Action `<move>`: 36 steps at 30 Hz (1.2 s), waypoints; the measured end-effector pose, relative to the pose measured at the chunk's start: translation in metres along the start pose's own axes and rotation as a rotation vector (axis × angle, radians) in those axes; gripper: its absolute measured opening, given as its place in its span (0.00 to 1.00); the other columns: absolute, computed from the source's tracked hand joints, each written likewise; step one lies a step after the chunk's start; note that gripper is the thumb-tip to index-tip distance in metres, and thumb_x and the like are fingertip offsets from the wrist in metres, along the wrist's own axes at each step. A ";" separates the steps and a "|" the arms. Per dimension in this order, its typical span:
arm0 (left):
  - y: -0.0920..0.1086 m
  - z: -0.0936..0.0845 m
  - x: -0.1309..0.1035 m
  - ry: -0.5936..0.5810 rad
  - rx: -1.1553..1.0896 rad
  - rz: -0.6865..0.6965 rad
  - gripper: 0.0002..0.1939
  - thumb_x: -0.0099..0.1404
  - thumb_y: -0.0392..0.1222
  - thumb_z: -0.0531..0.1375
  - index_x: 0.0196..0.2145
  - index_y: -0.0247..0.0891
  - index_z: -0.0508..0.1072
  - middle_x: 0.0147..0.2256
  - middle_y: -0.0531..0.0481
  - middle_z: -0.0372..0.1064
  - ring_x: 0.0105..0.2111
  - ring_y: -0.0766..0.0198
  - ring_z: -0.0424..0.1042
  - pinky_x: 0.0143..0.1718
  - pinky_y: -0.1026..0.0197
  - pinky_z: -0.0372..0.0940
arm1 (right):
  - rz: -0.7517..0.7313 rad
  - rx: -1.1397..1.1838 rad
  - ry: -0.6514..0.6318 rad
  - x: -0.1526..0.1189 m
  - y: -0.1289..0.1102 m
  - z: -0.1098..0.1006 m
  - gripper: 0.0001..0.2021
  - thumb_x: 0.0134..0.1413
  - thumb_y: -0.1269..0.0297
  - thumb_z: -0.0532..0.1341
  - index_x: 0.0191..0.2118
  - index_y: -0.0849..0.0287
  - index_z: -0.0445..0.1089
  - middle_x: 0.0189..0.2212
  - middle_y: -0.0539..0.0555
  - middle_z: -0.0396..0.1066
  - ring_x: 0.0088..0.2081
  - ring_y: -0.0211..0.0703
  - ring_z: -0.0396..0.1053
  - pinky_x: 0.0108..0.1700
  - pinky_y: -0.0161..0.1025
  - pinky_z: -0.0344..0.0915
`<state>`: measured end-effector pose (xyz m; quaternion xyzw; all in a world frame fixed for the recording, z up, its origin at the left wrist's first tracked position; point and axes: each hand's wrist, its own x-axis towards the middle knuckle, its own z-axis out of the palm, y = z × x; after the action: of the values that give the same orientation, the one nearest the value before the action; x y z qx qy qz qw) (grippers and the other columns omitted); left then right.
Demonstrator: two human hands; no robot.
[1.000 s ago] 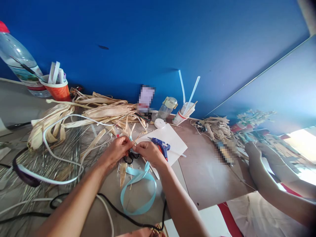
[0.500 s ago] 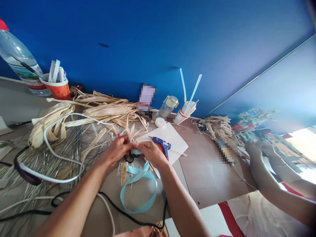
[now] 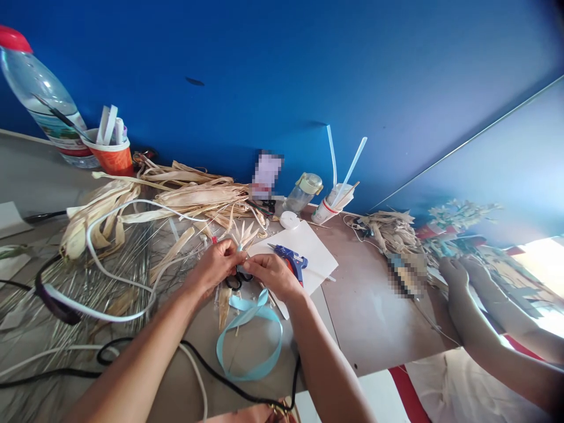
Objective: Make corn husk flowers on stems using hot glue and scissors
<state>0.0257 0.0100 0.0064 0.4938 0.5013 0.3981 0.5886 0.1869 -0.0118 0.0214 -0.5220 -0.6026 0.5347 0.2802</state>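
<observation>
My left hand (image 3: 220, 264) is pinched closed around the base of a small corn husk flower (image 3: 247, 235), its pale pointed petals spreading above the fingers. A bit of light blue shows at the flower's base. Close beside it, my right hand (image 3: 274, 273) has thumb and fingers pinched together, apparently on the end of the light blue ribbon (image 3: 275, 346); the fingertips hide the exact grip. The rest of the ribbon lies looped on the table below. Scissors with black handles (image 3: 234, 283) lie under the hands. A blue glue gun (image 3: 297, 262) rests just right of them on white paper (image 3: 324, 264).
Dried corn husks (image 3: 198, 197) and thin wires (image 3: 132, 264) cover the left side, crossed by white and black cables (image 3: 211, 373). Behind stand a bottle (image 3: 48, 100), an orange cup (image 3: 114, 158), a jar (image 3: 304, 191) and a straw cup (image 3: 330, 208). Another person's arms (image 3: 480, 317) are at right.
The flower's petals have tilted to the right and show more openly above my left hand. The ribbon strip between my hands is now less visible. The whole view has shifted slightly.
</observation>
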 end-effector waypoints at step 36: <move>0.008 -0.001 -0.003 -0.106 -0.436 -0.030 0.15 0.47 0.48 0.70 0.27 0.34 0.74 0.25 0.53 0.65 0.24 0.69 0.62 0.25 0.66 0.59 | 0.014 0.151 0.092 -0.004 0.001 0.000 0.20 0.56 0.47 0.56 0.24 0.59 0.63 0.17 0.45 0.55 0.20 0.33 0.47 0.24 0.36 0.42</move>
<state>0.0240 0.0087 0.0149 0.3675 0.3791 0.4616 0.7129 0.1882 -0.0158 0.0213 -0.5276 -0.5435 0.5560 0.3422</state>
